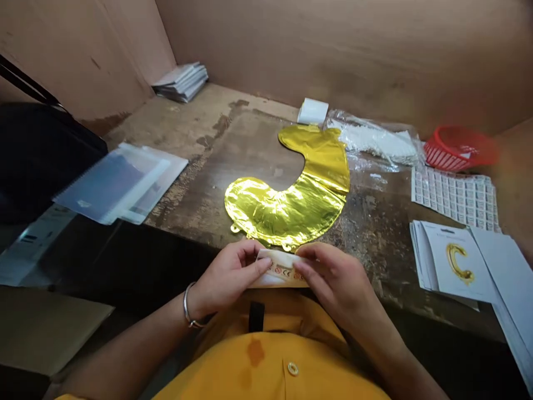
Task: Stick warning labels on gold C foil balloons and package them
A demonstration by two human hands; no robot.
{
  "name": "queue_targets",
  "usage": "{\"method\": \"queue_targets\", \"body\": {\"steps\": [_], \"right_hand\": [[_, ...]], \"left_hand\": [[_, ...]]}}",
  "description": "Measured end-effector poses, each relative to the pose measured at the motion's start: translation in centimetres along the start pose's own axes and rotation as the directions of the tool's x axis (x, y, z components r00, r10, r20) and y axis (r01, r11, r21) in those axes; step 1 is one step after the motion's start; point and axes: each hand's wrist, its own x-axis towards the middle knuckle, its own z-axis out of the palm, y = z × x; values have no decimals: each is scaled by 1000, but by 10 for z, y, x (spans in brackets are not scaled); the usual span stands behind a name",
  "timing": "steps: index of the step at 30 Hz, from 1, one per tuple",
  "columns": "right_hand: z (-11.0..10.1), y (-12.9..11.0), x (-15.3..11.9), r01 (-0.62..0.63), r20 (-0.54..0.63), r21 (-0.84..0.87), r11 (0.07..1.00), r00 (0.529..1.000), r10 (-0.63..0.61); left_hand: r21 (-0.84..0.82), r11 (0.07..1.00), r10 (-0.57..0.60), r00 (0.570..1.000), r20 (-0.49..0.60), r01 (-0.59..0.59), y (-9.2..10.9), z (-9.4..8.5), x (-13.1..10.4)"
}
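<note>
Near my body, a small white packet (283, 264) with red and black printed symbols is stretched between my two hands. My left hand (233, 272), with a silver bangle at the wrist, pinches its left end between thumb and fingers. The right end is pinched by my right hand (339, 278). Just beyond them, a shiny gold foil balloon (291, 208), flat and curved, lies on the dark worn table (187, 183). Its small tabs point towards my hands.
Clear plastic sleeves (120, 183) lie left; stacked papers (181, 81) stand at the back. A white piece (313, 111), a plastic bag of white items (375, 139) and a red basket (447, 147) sit behind. At right are a sticker sheet (456, 197) and cards (458, 264).
</note>
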Motion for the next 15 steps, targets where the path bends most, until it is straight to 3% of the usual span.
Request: {"method": "queue_targets", "body": {"steps": [3, 7, 9, 12, 15], "right_hand": [[3, 15, 7, -126, 102, 176, 976, 989, 109], [3, 24, 10, -152, 176, 194, 969, 977, 119], [4, 21, 10, -81, 89, 85, 993, 993, 74], [8, 11, 8, 111, -93, -106, 988, 988, -121], [9, 5, 6, 195, -135, -172, 965, 966, -220]], "left_hand": [[-191, 976, -106, 994, -19, 101, -13, 7, 1], [-224, 967, -134, 990, -36, 123, -21, 11, -1], [-240, 964, -128, 991, -46, 113, -21, 14, -1], [-269, 958, -113, 992, -55, 94, -20, 17, -2], [-244, 967, -99, 990, -103, 71, -20, 17, -2]]}}
